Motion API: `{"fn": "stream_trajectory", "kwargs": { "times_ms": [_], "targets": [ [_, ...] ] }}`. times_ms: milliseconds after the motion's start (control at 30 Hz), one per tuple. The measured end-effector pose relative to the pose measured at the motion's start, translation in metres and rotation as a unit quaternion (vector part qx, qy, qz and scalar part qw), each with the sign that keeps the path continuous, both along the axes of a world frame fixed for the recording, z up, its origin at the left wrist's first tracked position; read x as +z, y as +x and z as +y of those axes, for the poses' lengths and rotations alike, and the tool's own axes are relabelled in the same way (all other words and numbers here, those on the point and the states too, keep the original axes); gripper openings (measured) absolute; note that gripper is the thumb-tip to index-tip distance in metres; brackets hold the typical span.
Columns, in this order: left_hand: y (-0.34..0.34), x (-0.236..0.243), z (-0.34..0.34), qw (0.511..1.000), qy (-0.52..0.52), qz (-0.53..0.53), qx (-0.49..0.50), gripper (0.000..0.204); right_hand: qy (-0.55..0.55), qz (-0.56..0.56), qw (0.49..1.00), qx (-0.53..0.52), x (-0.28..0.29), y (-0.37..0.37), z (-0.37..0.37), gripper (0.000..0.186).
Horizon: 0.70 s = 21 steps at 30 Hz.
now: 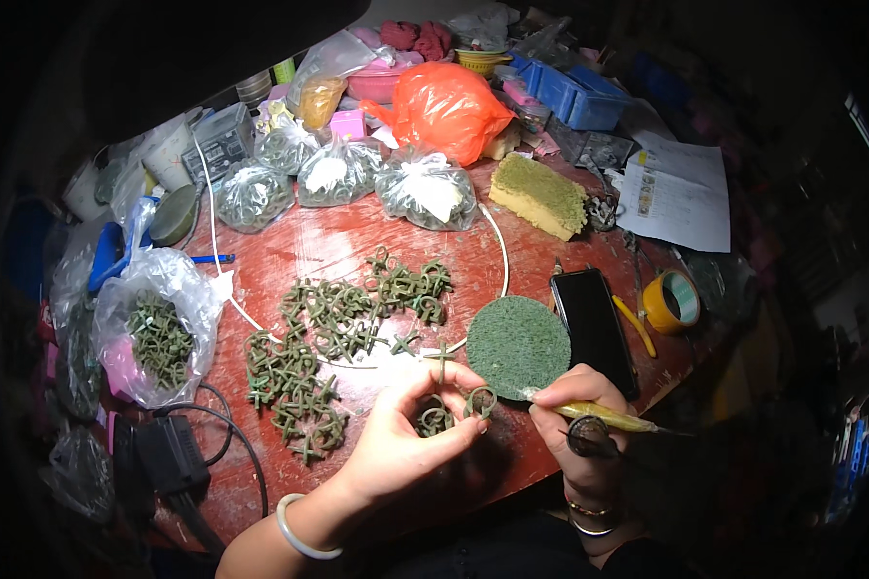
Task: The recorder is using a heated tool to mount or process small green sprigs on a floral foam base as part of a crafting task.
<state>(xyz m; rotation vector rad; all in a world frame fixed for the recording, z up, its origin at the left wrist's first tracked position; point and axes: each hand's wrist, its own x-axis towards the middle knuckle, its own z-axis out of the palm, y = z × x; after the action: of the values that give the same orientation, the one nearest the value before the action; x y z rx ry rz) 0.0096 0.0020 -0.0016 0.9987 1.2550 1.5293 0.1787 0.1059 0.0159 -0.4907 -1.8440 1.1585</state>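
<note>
My left hand [401, 444] is closed on small olive-green ring pieces [480, 396], some with crosses, held between fingers and thumb. My right hand [589, 473] grips a yellowish slim tool [603, 415] with a pale tip, close to the rings; a dark round piece [587, 436] shows in the same hand, too unclear to name. Behind both hands lies a round green pad [518, 343]. Loose heaps of green cross and ring pieces [294, 396] spread to the left on the red tabletop [261, 241].
Bags of pieces [430, 183] line the back, by an orange bag [444, 111], sponge [536, 196] and blue crate [574, 92]. An open bag [126, 289] and black adapter [169, 449] sit left; a phone [594, 328], tape roll [671, 302] and paper [676, 198] lie right.
</note>
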Motion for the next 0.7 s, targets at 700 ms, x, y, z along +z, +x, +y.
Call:
{"fn": "stream_trajectory", "kwargs": {
  "times_ms": [700],
  "targets": [
    [0.006, 0.018, -0.005, 0.981, -0.014, 0.184, 0.062, 0.028, -0.085, -0.025, 0.995, 0.037, -0.001, 0.001, -0.004, 0.016]
  ]
}}
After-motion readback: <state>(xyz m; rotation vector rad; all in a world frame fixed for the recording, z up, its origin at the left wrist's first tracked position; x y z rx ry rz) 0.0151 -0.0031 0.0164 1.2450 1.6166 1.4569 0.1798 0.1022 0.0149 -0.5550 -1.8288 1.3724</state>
